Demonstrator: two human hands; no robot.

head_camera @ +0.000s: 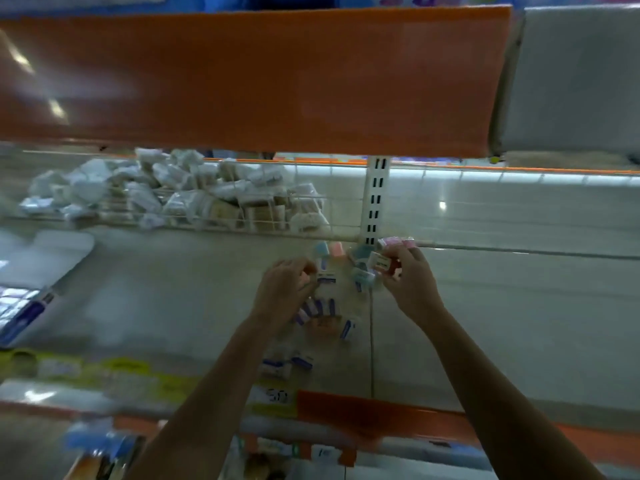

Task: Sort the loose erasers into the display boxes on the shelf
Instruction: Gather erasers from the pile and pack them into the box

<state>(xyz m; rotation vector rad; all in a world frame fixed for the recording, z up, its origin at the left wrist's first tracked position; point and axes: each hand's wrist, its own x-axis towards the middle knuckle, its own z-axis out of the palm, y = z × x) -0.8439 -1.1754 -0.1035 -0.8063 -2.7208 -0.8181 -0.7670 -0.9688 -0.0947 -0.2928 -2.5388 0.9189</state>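
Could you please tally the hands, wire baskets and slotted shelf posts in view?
Bare hands: 2, left hand and right hand, which grips small boxed erasers
White wire basket of packets: 1
White slotted upright post: 1
Total: 4

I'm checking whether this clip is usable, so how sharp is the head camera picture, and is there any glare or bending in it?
Head view: motion blur smears everything; the loose erasers and price labels are unreadable. Glare streaks the orange shelf front at left. Wide-angle bending curves the shelf edges. Lighting is dim; the left hand and right hand are the clearest.
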